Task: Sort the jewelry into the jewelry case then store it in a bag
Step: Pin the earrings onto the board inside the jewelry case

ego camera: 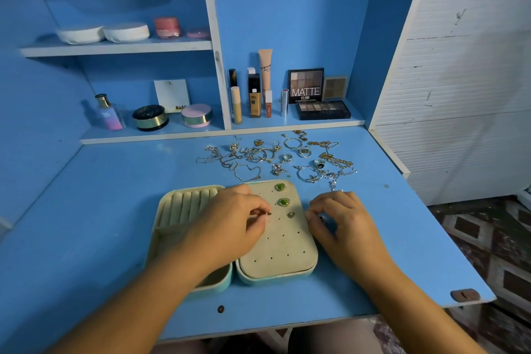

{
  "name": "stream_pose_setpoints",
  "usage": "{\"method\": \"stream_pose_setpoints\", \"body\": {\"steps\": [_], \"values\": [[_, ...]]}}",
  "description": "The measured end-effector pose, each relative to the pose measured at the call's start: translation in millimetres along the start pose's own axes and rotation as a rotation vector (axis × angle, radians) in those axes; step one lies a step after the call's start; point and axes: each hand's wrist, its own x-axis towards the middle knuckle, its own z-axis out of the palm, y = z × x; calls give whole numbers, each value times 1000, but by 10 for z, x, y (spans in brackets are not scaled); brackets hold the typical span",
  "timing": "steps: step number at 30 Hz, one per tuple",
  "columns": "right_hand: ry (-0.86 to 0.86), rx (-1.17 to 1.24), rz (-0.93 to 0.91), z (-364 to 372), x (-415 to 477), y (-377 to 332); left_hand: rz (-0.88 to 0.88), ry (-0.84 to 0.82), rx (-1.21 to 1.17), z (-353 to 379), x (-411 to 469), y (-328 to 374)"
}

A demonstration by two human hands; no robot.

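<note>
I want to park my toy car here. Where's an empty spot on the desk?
Bare desk lies left of the jewelry case, and right of the right hand out to the desk's edge. Behind the case it's crowded with the loose jewelry.

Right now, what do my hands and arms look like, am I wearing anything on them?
The left forearm and right forearm are bare, no sleeves in view. The left hand and right hand show no rings, watch, bracelet or gloves on their visible sides.
</note>
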Motion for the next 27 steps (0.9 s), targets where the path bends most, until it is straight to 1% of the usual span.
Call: {"method": "stream_pose_setpoints", "body": {"steps": [5,9,14,17,22,25,27], "values": [[10,-8,-5,11,2,5,9,16,13,2,6,27],[22,-2,-8,6,5,2,46,79,-31,49,-17,33],[40,-3,-6,2,19,-9,90,107,-124,79,-114,109],[38,0,0,-4,20,-15,111,106,-134,100,-177,190],[34,1,-9,-4,22,-8,115,139,-52,116,-214,236],[37,-4,-15,-3,25,-9,104,206,76,73,-210,190],[33,-5,-13,-1,23,-6,92,219,155,43,-187,152]]}}
